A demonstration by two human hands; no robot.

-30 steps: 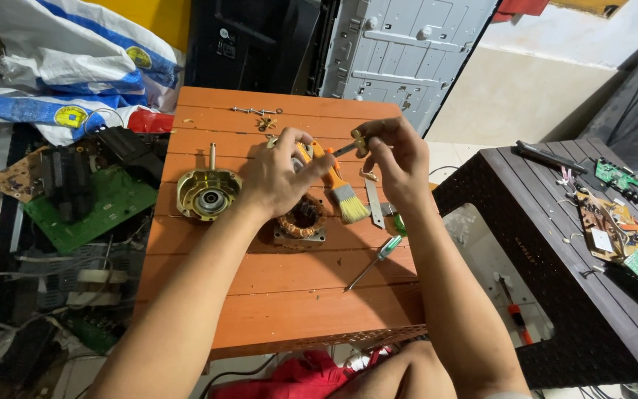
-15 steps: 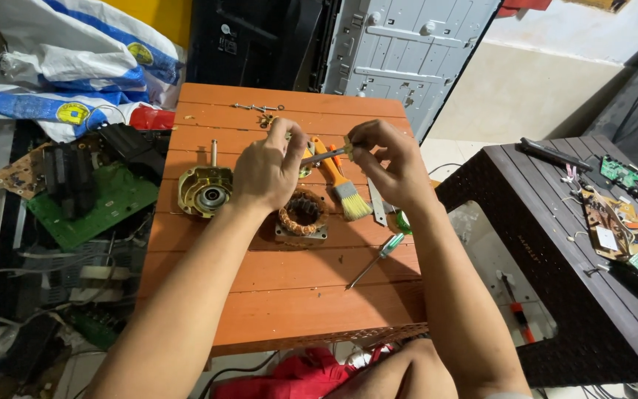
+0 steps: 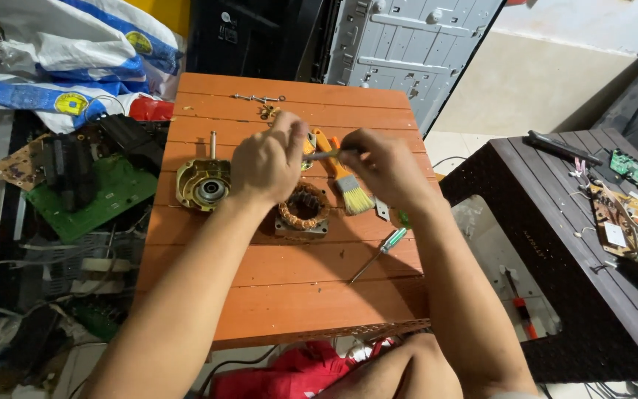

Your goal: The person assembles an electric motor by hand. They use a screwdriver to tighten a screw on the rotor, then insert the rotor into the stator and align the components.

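Your left hand (image 3: 263,164) and right hand (image 3: 385,166) both pinch a thin metal rod (image 3: 324,154) — fingers closed — above the copper-wound stator (image 3: 303,207) on the orange table (image 3: 297,288).

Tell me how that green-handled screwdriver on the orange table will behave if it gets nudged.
The screwdriver looks stiff: a straight thin metal shaft. It probably rolls easily, since its handle seems rounded and it lies loose on the table's flat slats. Being slim, it is likely light.
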